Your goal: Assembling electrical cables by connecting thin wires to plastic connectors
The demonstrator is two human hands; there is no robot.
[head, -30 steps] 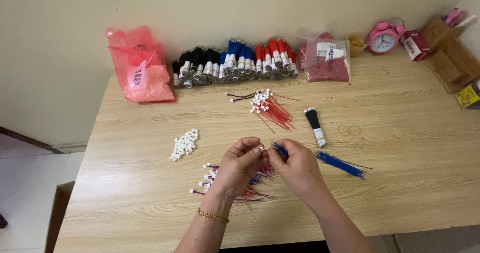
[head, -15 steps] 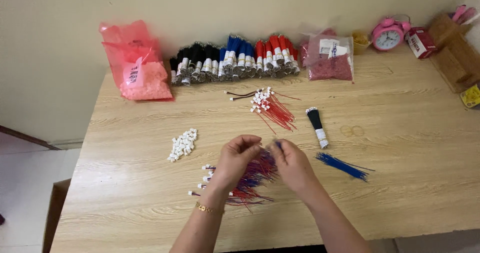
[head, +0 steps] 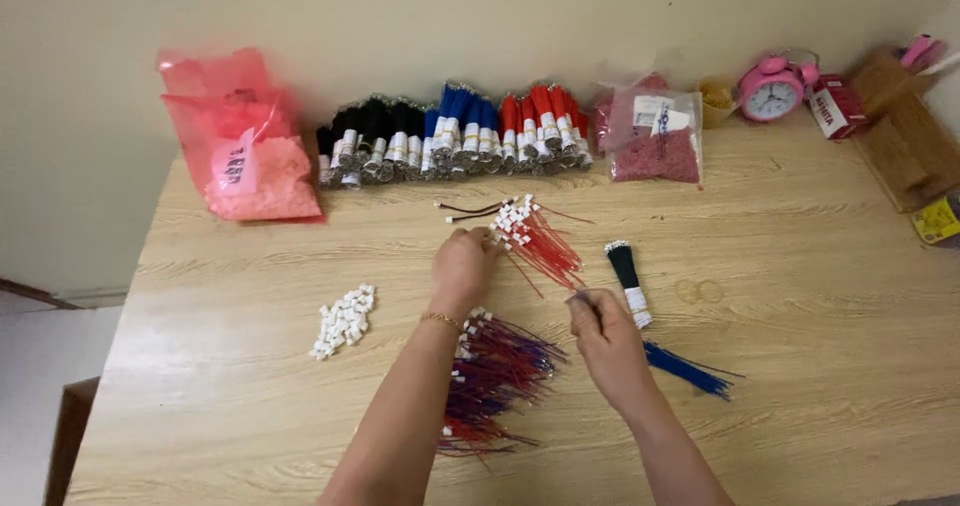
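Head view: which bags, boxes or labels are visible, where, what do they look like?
Pink plastic bag of pale pellets: back left, white oval label.
Clear bag of red bits: back centre-right, white square labels.
Small red box: back right, beside pink alarm clock.
Yellow label: right edge.

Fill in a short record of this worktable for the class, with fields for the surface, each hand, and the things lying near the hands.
Surface: wooden table against a pale wall
Left hand: stretched forward, fingers at the pile of red wires with white connectors
Right hand: fingers pinched together; what they hold is too small to tell
Between the arms: pile of red and blue wires
Left of the arms: heap of small white connectors
Right of the hands: black wire bundle, blue wires
Back edge: pink bag, pink alarm clock
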